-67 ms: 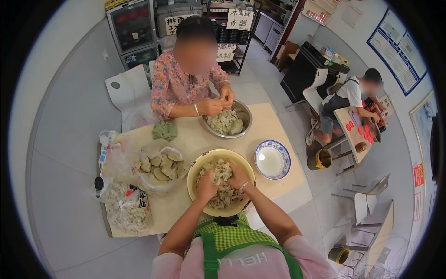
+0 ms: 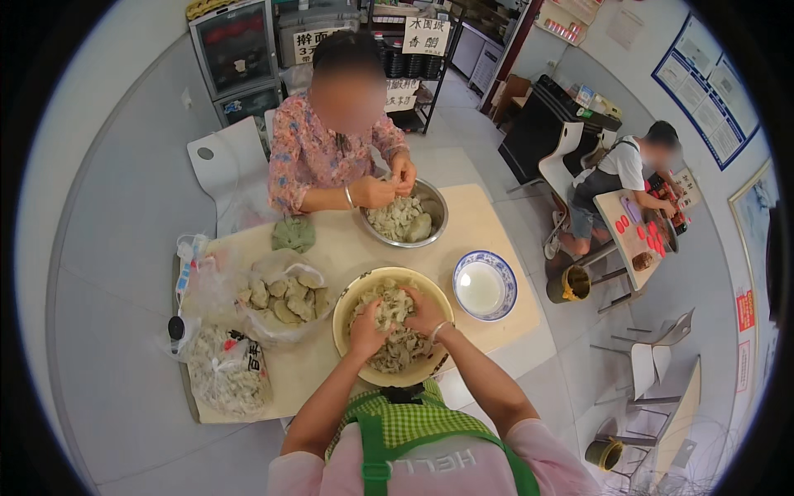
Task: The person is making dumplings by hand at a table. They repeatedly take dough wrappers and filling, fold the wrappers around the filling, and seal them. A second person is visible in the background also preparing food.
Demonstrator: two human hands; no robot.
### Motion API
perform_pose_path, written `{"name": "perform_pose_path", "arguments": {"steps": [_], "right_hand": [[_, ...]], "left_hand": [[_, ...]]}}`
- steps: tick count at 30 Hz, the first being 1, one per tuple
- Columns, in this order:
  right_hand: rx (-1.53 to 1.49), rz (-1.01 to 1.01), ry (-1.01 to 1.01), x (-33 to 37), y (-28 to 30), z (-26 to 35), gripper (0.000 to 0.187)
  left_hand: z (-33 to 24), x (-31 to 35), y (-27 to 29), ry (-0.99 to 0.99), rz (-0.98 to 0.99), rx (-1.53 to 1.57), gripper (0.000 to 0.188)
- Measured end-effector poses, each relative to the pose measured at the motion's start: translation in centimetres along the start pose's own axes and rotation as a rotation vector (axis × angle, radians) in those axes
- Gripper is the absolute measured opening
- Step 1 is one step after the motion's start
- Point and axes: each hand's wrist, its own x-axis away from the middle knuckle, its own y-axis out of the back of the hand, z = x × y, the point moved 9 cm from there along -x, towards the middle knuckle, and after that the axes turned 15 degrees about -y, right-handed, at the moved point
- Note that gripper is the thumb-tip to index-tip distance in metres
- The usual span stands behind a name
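Note:
Inside a yellow enamel basin (image 2: 341,331) on the table lies a heap of small torn pale pieces, which look like bread (image 2: 403,350). My left hand (image 2: 368,332) reaches in from the left, its fingers curled about a clump of these pieces. From the other side my right hand (image 2: 424,312), with a bracelet at the wrist, closes on the same clump, its fingertips partly hidden. To the right of the basin stands a blue-and-white bowl (image 2: 485,285) with whitish liquid. An opened clear plastic bag (image 2: 281,331) of flat, roundish bread-like pieces (image 2: 287,299) lies on the left.
Across the table (image 2: 496,347), a person (image 2: 331,149) handles pieces over a steel bowl (image 2: 441,217). A tied bag of torn pieces (image 2: 227,376) sits at the near left, a green bundle (image 2: 293,235) behind. Another person (image 2: 616,178) works at a table on the right.
My hands shift very slightly within the basin, still on the clump. Otherwise the scene looks the same.

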Motion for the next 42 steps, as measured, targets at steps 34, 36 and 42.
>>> {"name": "perform_pose_path", "arguments": {"steps": [34, 36, 42], "right_hand": [[0.604, 0.016, -0.131, 4.7, -6.7, -5.2, 0.023], [0.377, -0.031, -0.105, 3.9, -5.6, -6.1, 0.023], [-0.564, 0.206, -0.348, 4.1, -3.9, -4.2, 0.012]], "left_hand": [[-1.9, 4.3, -1.1, 0.069, 0.259, -0.323, 0.016], [-3.0, 4.0, -0.7, -0.002, 0.218, -0.37, 0.02], [-1.9, 3.6, -2.0, 0.095, -0.007, 0.483, 0.029]]}}
